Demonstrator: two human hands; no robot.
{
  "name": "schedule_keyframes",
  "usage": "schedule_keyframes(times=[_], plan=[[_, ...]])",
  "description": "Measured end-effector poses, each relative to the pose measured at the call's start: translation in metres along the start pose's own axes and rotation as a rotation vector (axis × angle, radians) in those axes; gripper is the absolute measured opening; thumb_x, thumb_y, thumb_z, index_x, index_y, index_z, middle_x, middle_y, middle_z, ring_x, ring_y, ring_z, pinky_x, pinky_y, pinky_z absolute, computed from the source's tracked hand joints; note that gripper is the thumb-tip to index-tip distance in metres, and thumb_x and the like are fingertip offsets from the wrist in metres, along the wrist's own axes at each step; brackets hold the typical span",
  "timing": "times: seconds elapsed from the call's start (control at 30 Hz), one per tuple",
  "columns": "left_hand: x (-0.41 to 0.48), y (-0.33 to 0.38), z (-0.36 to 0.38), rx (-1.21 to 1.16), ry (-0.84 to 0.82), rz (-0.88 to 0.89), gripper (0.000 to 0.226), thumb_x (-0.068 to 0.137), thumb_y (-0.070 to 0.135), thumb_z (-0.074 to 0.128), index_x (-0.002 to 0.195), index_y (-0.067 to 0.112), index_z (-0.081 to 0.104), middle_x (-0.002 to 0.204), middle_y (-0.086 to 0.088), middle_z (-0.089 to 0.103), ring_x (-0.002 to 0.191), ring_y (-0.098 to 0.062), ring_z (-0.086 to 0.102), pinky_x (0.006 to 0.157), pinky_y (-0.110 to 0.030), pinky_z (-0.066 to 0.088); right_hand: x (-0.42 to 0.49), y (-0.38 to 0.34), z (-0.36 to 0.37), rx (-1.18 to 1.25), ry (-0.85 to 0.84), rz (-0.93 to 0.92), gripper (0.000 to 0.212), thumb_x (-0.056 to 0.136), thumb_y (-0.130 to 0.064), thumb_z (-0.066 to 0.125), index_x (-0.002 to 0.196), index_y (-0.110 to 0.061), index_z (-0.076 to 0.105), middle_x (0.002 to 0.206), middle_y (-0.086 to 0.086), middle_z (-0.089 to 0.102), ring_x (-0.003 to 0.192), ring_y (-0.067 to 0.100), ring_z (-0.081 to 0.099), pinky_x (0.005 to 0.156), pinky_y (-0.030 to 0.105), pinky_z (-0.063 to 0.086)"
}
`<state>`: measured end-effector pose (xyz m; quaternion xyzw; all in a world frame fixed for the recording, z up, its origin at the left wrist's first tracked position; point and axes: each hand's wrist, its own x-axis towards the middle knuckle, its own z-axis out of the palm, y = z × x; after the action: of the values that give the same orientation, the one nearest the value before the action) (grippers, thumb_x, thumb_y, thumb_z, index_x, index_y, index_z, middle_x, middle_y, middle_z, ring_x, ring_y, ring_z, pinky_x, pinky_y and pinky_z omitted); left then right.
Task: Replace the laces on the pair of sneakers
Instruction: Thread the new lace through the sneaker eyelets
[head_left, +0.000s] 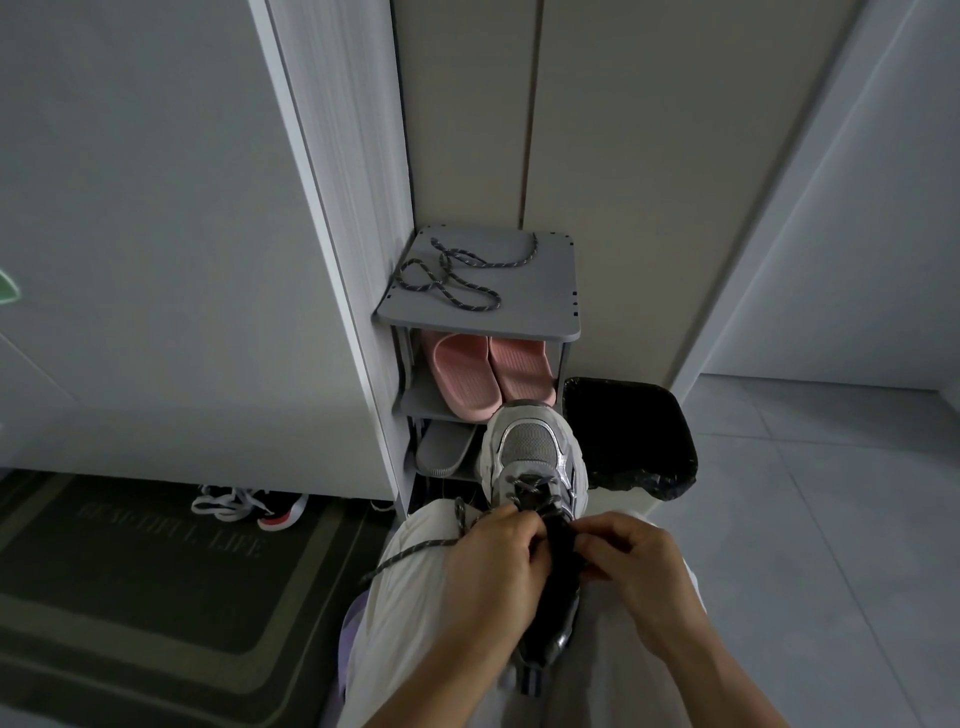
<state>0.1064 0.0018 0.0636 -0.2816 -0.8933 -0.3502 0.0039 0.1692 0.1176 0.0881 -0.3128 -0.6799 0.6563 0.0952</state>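
Left hand (493, 566) fingers pinching speckled lace (415, 554), right hand (634, 566) fingers gripping sneaker (530, 447) on the lap

A home entryway, shown by a small shoe rack (545, 291) holding pink slippers (467, 374) near a doormat (156, 587).

Beyond the fingers (511, 530), the sneaker (530, 447) shows grey mesh with glossy silver trim; the lace (415, 551) trailing left of them is rough braided cord.
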Motion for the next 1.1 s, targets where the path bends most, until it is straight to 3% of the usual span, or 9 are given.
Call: schedule_keyframes(times=[0.1, 0.17, 0.23, 0.3, 0.47, 0.77, 0.93, 1.1], plan=[[0.001, -0.003, 0.001, 0.039, -0.008, -0.022, 0.014, 0.069, 0.022, 0.071, 0.067, 0.022, 0.057, 0.069, 0.008, 0.058, 0.058, -0.010, 0.055, 0.046, -0.009, 0.018, 0.002, 0.004, -0.001, 0.035, -0.013, 0.009, 0.019, 0.081, 0.012, 0.058, 0.081, -0.003, 0.069, 0.059, -0.003, 0.068, 0.053, 0.004, 0.062, 0.051, 0.013, 0.050], [0.001, -0.005, 0.002, 0.042, 0.000, -0.024, 0.017, 0.066, 0.022, 0.072, 0.065, 0.022, 0.055, 0.065, 0.009, 0.058, 0.054, -0.009, 0.054, 0.043, -0.012, 0.024, 0.003, 0.005, -0.002, 0.047, -0.012, 0.010, 0.019, 0.081, 0.012, 0.058, 0.080, -0.004, 0.069, 0.058, -0.003, 0.069, 0.053, 0.004, 0.062, 0.052, 0.013, 0.050], [0.000, -0.006, 0.002, 0.005, 0.007, -0.022, 0.010, 0.070, 0.024, 0.068, 0.070, 0.023, 0.059, 0.070, 0.010, 0.061, 0.059, -0.007, 0.055, 0.047, -0.016, 0.032, 0.004, 0.006, -0.003, 0.056, -0.012, 0.010, 0.019, 0.081, 0.011, 0.058, 0.080, -0.005, 0.069, 0.059, -0.002, 0.069, 0.054, 0.005, 0.063, 0.052, 0.014, 0.051], [0.001, -0.007, 0.000, -0.031, 0.011, -0.018, 0.002, 0.075, 0.026, 0.065, 0.077, 0.025, 0.064, 0.076, 0.011, 0.064, 0.066, -0.006, 0.057, 0.052, -0.012, 0.031, 0.006, 0.007, -0.002, 0.058, -0.019, 0.012, 0.020, 0.081, 0.011, 0.058, 0.079, -0.006, 0.069, 0.060, -0.001, 0.070, 0.056, 0.006, 0.064, 0.054, 0.015, 0.052], [0.003, -0.009, 0.003, -0.121, 0.030, -0.047, 0.020, 0.074, 0.031, 0.054, 0.083, 0.024, 0.070, 0.081, 0.009, 0.067, 0.084, -0.006, 0.055, 0.063, -0.015, 0.040, 0.008, 0.009, -0.002, 0.059, -0.016, 0.017, 0.022, 0.081, 0.011, 0.059, 0.078, -0.008, 0.069, 0.060, -0.001, 0.069, 0.056, 0.005, 0.064, 0.053, 0.015, 0.051], [0.002, -0.009, 0.001, -0.181, 0.014, -0.096, 0.005, 0.080, 0.020, 0.067, 0.082, 0.022, 0.070, 0.081, 0.009, 0.068, 0.082, -0.005, 0.058, 0.065, -0.018, 0.047, 0.008, 0.009, -0.001, 0.046, -0.004, -0.002, 0.020, 0.081, 0.010, 0.059, 0.081, -0.007, 0.070, 0.060, -0.003, 0.069, 0.055, 0.003, 0.063, 0.052, 0.013, 0.050], [0.002, -0.006, 0.001, -0.142, 0.014, -0.061, 0.007, 0.083, 0.027, 0.065, 0.087, 0.025, 0.070, 0.085, 0.011, 0.067, 0.076, -0.002, 0.056, 0.060, -0.006, 0.037, 0.005, 0.005, 0.001, 0.019, -0.011, -0.025, 0.019, 0.081, 0.009, 0.060, 0.082, -0.007, 0.070, 0.067, 0.002, 0.070, 0.055, 0.002, 0.062, 0.051, 0.011, 0.048], [0.008, -0.003, 0.003, -0.102, 0.037, -0.003, 0.009, 0.085, 0.024, 0.061, 0.089, 0.022, 0.070, 0.086, 0.008, 0.065, 0.078, -0.006, 0.059, 0.061, -0.008, 0.031, 0.004, 0.005, 0.000, 0.025, -0.028, -0.029, 0.009, 0.083, 0.003, 0.062, 0.085, -0.003, 0.068, 0.071, 0.005, 0.069, 0.056, 0.005, 0.062, 0.053, 0.010, 0.048]])
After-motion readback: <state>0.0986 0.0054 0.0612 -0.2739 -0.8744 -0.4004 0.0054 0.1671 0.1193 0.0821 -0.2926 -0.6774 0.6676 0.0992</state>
